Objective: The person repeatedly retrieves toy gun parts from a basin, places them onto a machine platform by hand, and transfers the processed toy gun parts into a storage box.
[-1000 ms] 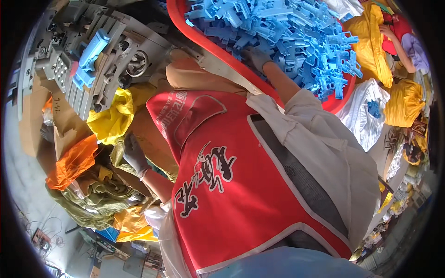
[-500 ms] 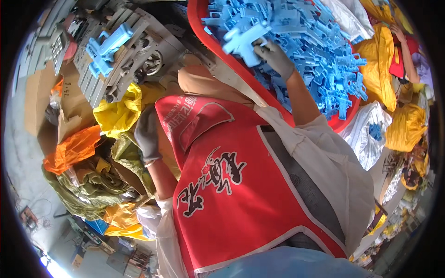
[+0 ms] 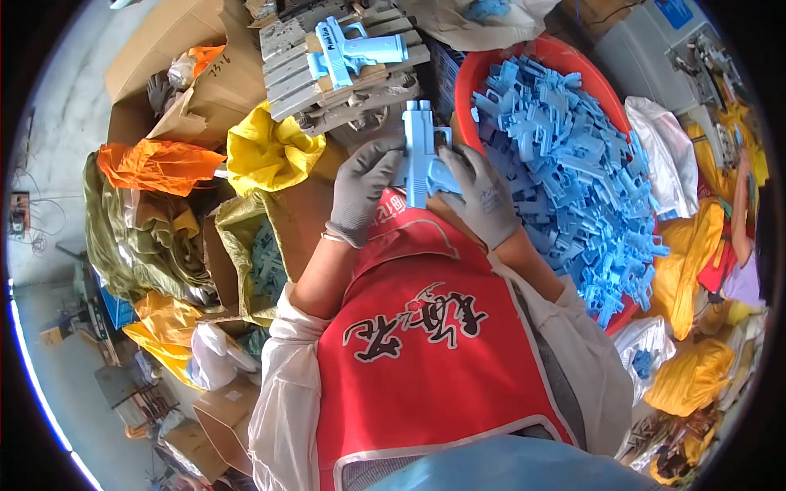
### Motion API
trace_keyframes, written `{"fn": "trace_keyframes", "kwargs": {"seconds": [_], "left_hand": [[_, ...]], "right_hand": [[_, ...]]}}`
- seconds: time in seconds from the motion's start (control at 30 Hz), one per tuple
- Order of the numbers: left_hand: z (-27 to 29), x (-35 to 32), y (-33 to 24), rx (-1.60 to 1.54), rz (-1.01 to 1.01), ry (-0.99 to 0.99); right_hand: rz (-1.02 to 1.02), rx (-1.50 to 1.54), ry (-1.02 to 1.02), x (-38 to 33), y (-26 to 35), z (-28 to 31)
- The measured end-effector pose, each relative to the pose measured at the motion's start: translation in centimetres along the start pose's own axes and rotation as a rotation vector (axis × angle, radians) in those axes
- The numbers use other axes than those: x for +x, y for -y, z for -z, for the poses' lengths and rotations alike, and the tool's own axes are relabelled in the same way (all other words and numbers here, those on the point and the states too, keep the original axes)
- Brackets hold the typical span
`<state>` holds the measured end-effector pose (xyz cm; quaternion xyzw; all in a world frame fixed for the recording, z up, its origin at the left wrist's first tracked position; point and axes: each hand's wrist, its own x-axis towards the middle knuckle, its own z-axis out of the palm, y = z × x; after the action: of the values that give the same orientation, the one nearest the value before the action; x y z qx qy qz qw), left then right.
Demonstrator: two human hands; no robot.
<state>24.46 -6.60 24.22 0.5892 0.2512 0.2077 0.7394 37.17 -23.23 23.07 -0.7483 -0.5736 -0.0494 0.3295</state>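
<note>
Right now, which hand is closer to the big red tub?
Right: the right hand is by the left side of the red tub; the left hand is farther left, across the blue toy gun.

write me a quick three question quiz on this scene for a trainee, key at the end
1. What colour is the tub heaped with blue pistol-shaped pieces: a) green, b) red, c) white?
2. True or false: the right hand, holding one such piece, is ungloved.
3. What blue thing sits on the slatted grey stand?
Key: 1 b; 2 false, it is gloved; 3 another pistol-shaped piece.
</note>
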Motion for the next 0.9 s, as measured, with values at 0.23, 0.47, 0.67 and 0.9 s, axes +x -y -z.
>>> {"fn": "trace_keyframes", "kwargs": {"seconds": [0.23,0.47,0.67,0.9], "left_hand": [[4.2,4.4,-7.3,0.821,-0.630,-0.275],[9.0,11.0,-9.9,1.232,-0.754,-0.122],[10.4,7.6,-10.5,0.825,-0.678,-0.329],[21.5,-5.4,-3.6,0.760,-0.393,-0.777]], "right_hand": [[-0.087,0.226,-0.293,-0.4,-3.8,1.1],[-0.399,0.787,-0.182,0.4,-5.1,2.3],[-0.161,0.515,-0.268,9.5,-5.7,2.5],[0.242,0.206,-0.199,18.1,-3.8,-0.9]]}}
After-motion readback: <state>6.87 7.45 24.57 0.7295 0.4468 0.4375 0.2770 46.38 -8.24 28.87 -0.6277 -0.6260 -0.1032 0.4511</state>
